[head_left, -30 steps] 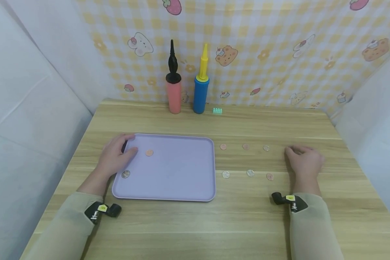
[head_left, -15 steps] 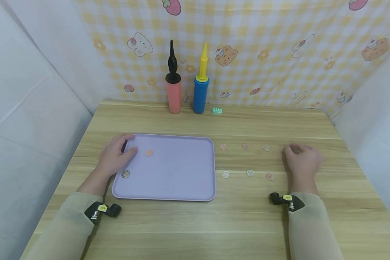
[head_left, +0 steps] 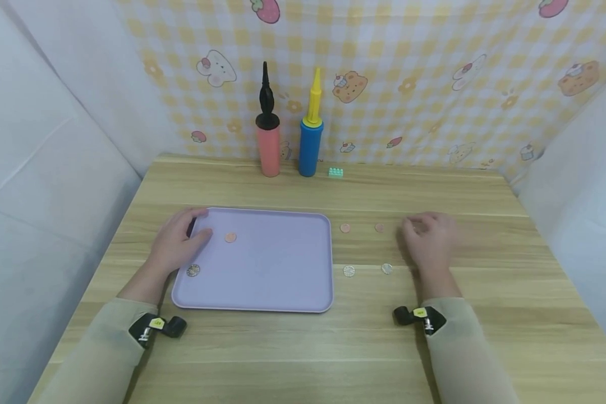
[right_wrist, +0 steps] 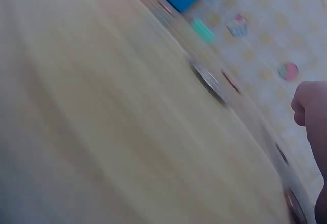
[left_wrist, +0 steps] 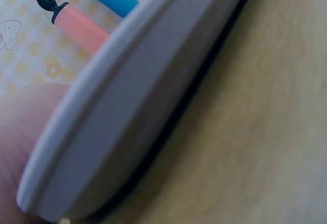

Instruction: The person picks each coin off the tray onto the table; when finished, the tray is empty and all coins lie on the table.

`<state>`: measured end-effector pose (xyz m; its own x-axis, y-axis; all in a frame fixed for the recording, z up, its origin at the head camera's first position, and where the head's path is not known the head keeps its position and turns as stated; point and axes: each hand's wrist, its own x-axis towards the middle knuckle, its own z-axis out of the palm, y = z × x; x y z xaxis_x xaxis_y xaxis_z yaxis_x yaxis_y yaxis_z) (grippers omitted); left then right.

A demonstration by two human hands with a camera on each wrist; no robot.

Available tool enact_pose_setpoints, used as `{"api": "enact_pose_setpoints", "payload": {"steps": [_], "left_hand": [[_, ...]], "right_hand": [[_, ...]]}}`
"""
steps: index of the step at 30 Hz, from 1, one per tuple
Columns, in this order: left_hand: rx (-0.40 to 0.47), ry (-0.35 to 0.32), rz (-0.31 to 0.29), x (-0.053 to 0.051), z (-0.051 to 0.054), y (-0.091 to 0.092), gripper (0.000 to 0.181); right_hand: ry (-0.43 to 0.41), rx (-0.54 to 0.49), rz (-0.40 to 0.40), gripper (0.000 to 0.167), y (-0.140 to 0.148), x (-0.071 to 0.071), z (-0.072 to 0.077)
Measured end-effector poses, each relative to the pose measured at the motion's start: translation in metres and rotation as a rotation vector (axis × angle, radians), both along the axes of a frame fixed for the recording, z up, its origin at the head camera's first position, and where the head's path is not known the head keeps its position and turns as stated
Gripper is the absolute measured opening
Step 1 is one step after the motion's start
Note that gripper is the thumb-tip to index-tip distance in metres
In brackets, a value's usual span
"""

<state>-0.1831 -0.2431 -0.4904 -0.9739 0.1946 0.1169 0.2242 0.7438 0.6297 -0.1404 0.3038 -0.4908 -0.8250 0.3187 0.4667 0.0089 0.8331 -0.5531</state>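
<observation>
My left hand (head_left: 174,241) rests at the left edge of a lilac tray (head_left: 278,258), thumb over the rim and fingers along the outside. On the tray lie a copper-coloured coin (head_left: 230,238) and a silver coin (head_left: 193,270). My right hand (head_left: 429,241) is over the table right of the tray, fingers curled and thumb close to the forefinger. Whether anything is pinched there stays hidden. Left of it are two copper-coloured coins (head_left: 345,228) and two silver coins (head_left: 349,271). In the right wrist view, a silver coin (right_wrist: 208,82) and a copper-coloured coin (right_wrist: 295,206) appear, blurred.
A pink hand pump (head_left: 270,148) with a black nozzle and a blue hand pump (head_left: 310,148) with a yellow nozzle stand upright at the back. Beside them sits a small mint-green toy brick (head_left: 335,173). A checked curtain (head_left: 409,56) hangs behind the wooden table (head_left: 293,353).
My right hand has moved left across the table, now covering the two rightmost coins seen before. The left hand and the tray have stayed in place.
</observation>
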Motion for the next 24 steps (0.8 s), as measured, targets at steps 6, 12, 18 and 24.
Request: {"api": "enact_pose_setpoints", "payload": {"steps": [6,12,18,24], "left_hand": [[0.009,-0.005,-0.001,0.0,0.0,0.0,0.054],[0.011,-0.007,0.0,0.0,0.0,0.0,0.054],[0.012,-0.001,-0.002,0.0,-0.001,0.0,0.054],[0.016,-0.008,0.001,-0.001,0.0,0.0,0.05]], "right_hand": [[0.115,0.073,0.202,0.016,-0.05,-0.006,-0.006],[0.156,0.097,0.361,0.016,-0.096,-0.005,-0.009],[0.209,0.157,0.461,0.016,-0.129,0.0,-0.009],[0.132,0.234,0.541,0.016,-0.159,0.011,-0.003]]}}
